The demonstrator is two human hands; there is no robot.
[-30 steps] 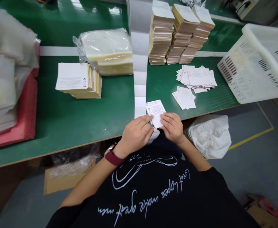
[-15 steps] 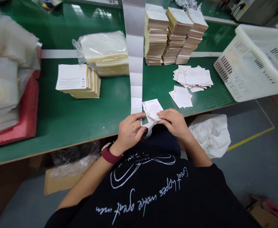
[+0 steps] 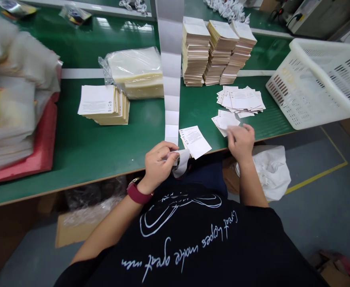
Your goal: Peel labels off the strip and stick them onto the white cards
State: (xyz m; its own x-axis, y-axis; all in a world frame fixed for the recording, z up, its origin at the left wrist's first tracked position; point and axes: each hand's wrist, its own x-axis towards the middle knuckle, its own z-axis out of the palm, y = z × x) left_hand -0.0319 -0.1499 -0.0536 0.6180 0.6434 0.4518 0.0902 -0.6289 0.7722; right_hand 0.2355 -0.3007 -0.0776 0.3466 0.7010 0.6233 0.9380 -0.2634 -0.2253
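Observation:
My left hand (image 3: 159, 164) pinches the near end of a long white strip of labels (image 3: 171, 115) at the table's front edge; the strip's loose end curls down past my fingers. Just right of it lie a few printed paper cards (image 3: 195, 141), slightly fanned at the edge and untouched. Over a small pile of cards (image 3: 224, 119) to the right is my right hand (image 3: 241, 141), its fingers smeared by motion. Whether it holds a card cannot be made out. Behind that pile spreads a larger loose heap of similar cards (image 3: 243, 99).
Three tall paper stacks (image 3: 221, 52) stand at the back. A white plastic basket (image 3: 309, 79) sits right. Left of the strip are a card stack (image 3: 95, 99) and a plastic-wrapped bundle (image 3: 135, 73). Bagged goods (image 3: 10, 107) rest on a red sheet far left.
My right hand has left the cards beside the strip and moved right to the small pile. My left hand has shifted slightly left, keeping the strip. The camera view has shifted a little.

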